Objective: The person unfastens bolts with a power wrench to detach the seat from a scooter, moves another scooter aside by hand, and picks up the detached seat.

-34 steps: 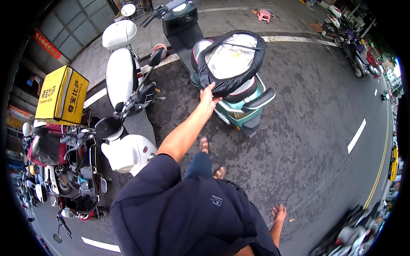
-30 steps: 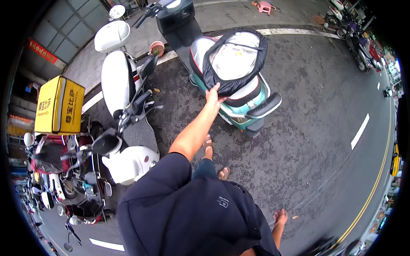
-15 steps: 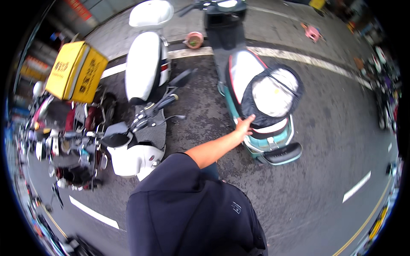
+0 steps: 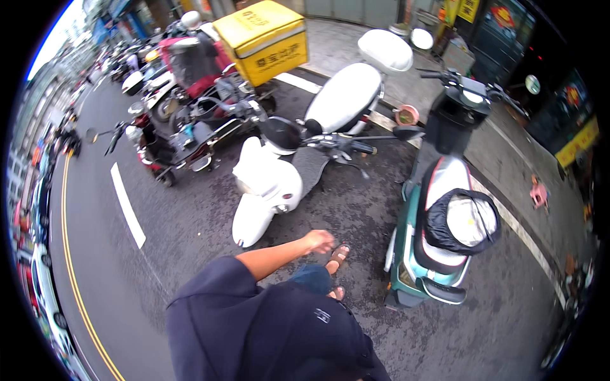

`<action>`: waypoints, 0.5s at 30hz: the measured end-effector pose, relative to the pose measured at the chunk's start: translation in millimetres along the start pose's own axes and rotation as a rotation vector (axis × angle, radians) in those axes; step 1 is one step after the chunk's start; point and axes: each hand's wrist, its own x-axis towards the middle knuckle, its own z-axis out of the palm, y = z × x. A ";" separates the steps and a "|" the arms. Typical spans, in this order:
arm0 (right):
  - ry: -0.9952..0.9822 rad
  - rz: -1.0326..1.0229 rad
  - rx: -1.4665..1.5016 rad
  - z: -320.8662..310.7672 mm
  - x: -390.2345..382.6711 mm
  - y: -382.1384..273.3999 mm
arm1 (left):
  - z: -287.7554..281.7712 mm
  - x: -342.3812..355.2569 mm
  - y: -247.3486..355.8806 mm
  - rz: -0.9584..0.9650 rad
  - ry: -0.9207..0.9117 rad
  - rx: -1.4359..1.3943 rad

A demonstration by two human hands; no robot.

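My left hand [image 4: 319,241] hangs in the air in front of my body, over the dark asphalt, with loosely bent, slightly blurred fingers and nothing visible in it. Below it are my sandalled feet [image 4: 338,258]. To its right stands a teal and black scooter [image 4: 406,251]. On the scooter's white seat [image 4: 452,173] lies a round black cloth bundle [image 4: 438,223] with a white round middle and a dark strap across it. A white scooter [image 4: 270,181] stands just ahead and to the left of the hand. My right hand is out of view.
Farther left, a dark red scooter [image 4: 162,149] and others stand close together, near a yellow delivery box [image 4: 273,51]. A clay plant pot [image 4: 406,115] and a pink stool [image 4: 539,193] sit along the pavement [image 4: 508,143]. The road [image 4: 95,216] runs along the left.
My left hand has left the black bundle on the teal scooter and drawn back toward my body. The view has turned left, showing more of the road and parked scooters.
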 end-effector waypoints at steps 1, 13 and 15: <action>-0.020 -0.007 -0.039 -1.5 -3.6 4.6 | -32.2 -30.9 -33.0 0.007 0.098 -0.069; -0.162 -0.229 -0.601 188.9 -100.5 30.2 | -377.4 -304.9 -354.0 -0.175 0.757 -0.718; -0.106 -0.245 -0.718 260.9 -127.0 61.2 | -424.9 -345.0 -389.0 -0.189 0.751 -0.771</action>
